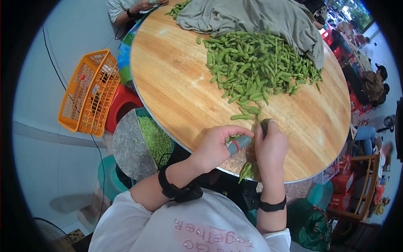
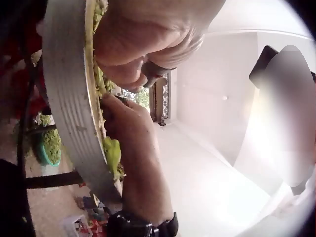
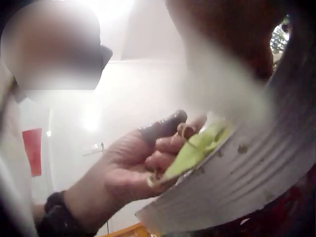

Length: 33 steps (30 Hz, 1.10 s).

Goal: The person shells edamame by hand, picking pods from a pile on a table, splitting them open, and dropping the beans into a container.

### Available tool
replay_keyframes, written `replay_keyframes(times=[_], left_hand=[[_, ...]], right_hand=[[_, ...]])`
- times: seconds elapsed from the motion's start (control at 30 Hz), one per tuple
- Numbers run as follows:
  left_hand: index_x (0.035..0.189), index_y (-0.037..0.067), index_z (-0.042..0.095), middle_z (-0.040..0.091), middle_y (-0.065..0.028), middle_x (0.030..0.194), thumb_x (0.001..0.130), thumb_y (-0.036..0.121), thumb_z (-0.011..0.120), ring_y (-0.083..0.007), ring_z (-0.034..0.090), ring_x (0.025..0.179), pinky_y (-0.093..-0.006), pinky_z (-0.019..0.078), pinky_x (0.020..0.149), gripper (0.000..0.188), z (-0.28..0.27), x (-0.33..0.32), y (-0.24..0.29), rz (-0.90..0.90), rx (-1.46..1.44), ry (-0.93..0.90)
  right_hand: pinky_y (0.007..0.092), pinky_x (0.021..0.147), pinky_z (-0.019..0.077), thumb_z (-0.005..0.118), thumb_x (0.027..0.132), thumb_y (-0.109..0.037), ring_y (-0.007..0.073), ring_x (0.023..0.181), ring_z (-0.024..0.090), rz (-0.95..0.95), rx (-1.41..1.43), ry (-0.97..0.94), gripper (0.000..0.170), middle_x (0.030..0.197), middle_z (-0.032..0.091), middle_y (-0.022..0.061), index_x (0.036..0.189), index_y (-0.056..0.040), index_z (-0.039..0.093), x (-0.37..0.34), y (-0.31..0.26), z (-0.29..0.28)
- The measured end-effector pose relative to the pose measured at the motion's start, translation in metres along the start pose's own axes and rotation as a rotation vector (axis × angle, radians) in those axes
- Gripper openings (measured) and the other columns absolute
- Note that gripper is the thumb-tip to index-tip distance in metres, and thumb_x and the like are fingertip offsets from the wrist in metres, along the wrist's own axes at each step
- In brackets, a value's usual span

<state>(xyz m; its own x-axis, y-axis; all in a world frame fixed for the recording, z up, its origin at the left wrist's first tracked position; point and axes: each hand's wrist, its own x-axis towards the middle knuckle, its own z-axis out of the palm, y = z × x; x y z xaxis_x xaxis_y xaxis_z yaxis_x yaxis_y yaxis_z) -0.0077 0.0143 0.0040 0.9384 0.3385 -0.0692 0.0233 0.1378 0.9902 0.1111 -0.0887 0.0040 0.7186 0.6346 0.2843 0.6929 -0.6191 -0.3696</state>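
My left hand (image 1: 212, 147) is curled over the near edge of the round table, a grey cover with a red band (image 1: 238, 145) on its thumb. Green shows between that thumb and the index finger, where an edamame pod (image 1: 232, 137) is held. Close beside it my right hand (image 1: 273, 147), with a dark thumb cover (image 1: 265, 124), pinches at a pod (image 1: 259, 112); its fingertips are partly hidden. Below the right hand, pale green pods (image 1: 247, 171) lie at the table edge, also seen large in the right wrist view as a pod (image 3: 197, 150).
A large heap of edamame pods (image 1: 252, 63) covers the table's far side, partly under a grey cloth (image 1: 247, 17). Left of the table stand a tub of shelled beans (image 1: 155, 134), a red stool (image 1: 121, 105) and a yellow crate (image 1: 90, 92). Another person's arm (image 1: 130, 14) is at the far left.
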Motion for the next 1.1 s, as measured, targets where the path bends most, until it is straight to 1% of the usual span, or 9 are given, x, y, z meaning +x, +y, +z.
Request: replay_keyframes(times=[0.07,0.13,0.17,0.23,0.47,0.7,0.8,0.97,1.1], left_hand=[[0.109,0.004,0.058,0.055,0.0023,0.082,0.082,0.004,0.056,-0.0029,0.047,0.069,-0.0172,0.0382,0.060,0.026,0.004,0.000,0.005,-0.090,-0.261,0.061],[0.108,0.004,0.057,0.055,0.0022,0.083,0.082,0.004,0.057,-0.0027,0.046,0.068,-0.0170,0.0371,0.058,0.025,0.009,0.000,0.006,-0.179,-0.425,0.037],[0.107,0.003,0.057,0.054,0.0020,0.083,0.083,0.005,0.057,-0.0025,0.045,0.067,-0.0167,0.0359,0.056,0.024,0.011,0.001,0.007,-0.262,-0.587,0.007],[0.105,0.003,0.057,0.056,0.0009,0.084,0.082,0.003,0.057,-0.0034,0.048,0.069,-0.0172,0.0379,0.058,0.023,0.011,0.001,0.004,-0.227,-0.654,-0.020],[0.099,0.001,0.058,0.059,-0.0022,0.086,0.073,-0.006,0.057,-0.0086,0.056,0.078,-0.0202,0.0443,0.071,0.027,0.013,-0.002,-0.012,-0.119,-0.535,0.044],[0.093,0.002,0.058,0.058,-0.0007,0.084,0.078,0.004,0.062,-0.0073,0.053,0.074,-0.0198,0.0423,0.069,0.016,0.019,-0.005,0.005,-0.135,-0.421,0.084],[0.087,0.003,0.058,0.055,-0.0003,0.083,0.079,0.011,0.065,-0.0066,0.051,0.073,-0.0190,0.0408,0.066,0.014,0.019,-0.002,-0.011,0.009,-0.451,0.057],[0.085,0.005,0.054,0.051,-0.0002,0.084,0.077,0.012,0.068,-0.0055,0.050,0.076,-0.0180,0.0396,0.065,0.017,0.007,0.000,-0.013,-0.038,-0.729,-0.281],[0.086,0.005,0.053,0.050,0.0012,0.083,0.075,0.011,0.070,-0.0051,0.048,0.075,-0.0182,0.0393,0.064,0.022,0.019,0.001,-0.010,0.036,-0.520,-0.147]], right_hand=[[0.0358,0.049,0.0441,0.061,0.081,-0.016,0.0276,0.054,0.059,-0.092,0.173,0.086,0.018,0.061,0.059,0.0140,0.085,0.0001,0.054,-0.010,0.008,-0.002],[0.0247,0.047,0.0387,0.059,0.084,-0.011,0.0113,0.050,0.050,0.320,1.024,-0.178,0.013,0.062,0.055,0.0018,0.089,0.0007,0.055,-0.023,0.007,-0.016],[0.0247,0.047,0.0387,0.059,0.084,-0.011,0.0113,0.050,0.050,0.322,1.027,-0.177,0.013,0.062,0.055,0.0018,0.089,0.0007,0.055,-0.027,0.003,-0.024],[0.0173,0.049,0.0327,0.058,0.086,-0.013,0.0024,0.055,0.041,0.365,1.190,-0.310,0.014,0.065,0.049,-0.0043,0.091,0.0000,0.056,-0.035,-0.009,-0.038],[0.0191,0.045,0.0266,0.041,0.095,-0.024,0.0041,0.050,0.035,0.388,1.468,-0.568,0.026,0.060,0.046,-0.0017,0.081,-0.0033,0.049,-0.046,-0.006,-0.045],[0.0187,0.045,0.0266,0.042,0.093,-0.016,0.0045,0.049,0.036,0.430,1.488,-0.582,0.018,0.060,0.047,0.0001,0.085,-0.0019,0.050,-0.046,-0.003,-0.040],[0.0182,0.044,0.0260,0.043,0.093,-0.015,0.0045,0.048,0.035,0.488,1.606,-0.580,0.017,0.061,0.047,0.0006,0.087,-0.0012,0.051,-0.047,-0.006,-0.042],[0.0177,0.044,0.0276,0.043,0.093,-0.014,0.0045,0.046,0.032,0.683,1.948,-0.748,0.015,0.060,0.047,-0.0004,0.089,-0.0017,0.051,-0.050,0.001,-0.041],[0.0171,0.044,0.0289,0.048,0.091,-0.013,0.0039,0.047,0.034,0.572,1.727,-0.581,0.013,0.060,0.047,-0.0009,0.086,-0.0020,0.052,-0.050,-0.003,-0.032]])
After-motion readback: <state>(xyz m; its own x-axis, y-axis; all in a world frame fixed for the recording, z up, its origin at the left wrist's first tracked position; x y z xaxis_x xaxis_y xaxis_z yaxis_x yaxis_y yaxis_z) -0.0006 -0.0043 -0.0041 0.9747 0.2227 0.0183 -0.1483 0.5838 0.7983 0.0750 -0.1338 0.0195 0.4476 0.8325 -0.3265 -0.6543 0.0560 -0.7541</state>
